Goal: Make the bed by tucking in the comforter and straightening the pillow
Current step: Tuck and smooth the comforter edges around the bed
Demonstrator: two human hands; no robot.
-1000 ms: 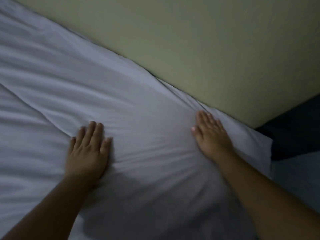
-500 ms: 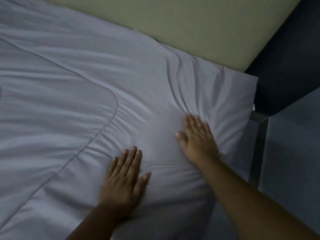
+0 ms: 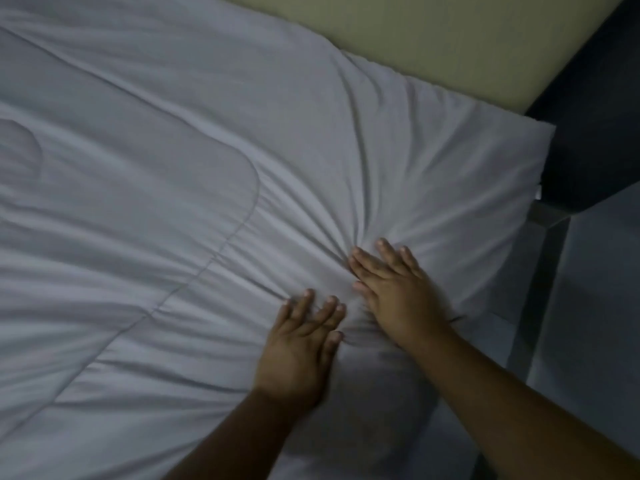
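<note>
The room is dim, with flat, low light and soft shadows. A pale yellow-green wall (image 3: 433,39) runs diagonally across the top of the view. To the right of the wall sits a dark, near-black panel or piece of furniture (image 3: 588,133). Below that dark piece, a grey metal frame bar (image 3: 540,271) runs downward, and pale grey floor (image 3: 595,306) lies beside it.

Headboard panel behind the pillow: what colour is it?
The headboard panel is a plain pale yellow-green, without pattern, seen in the head view, the only one.
</note>
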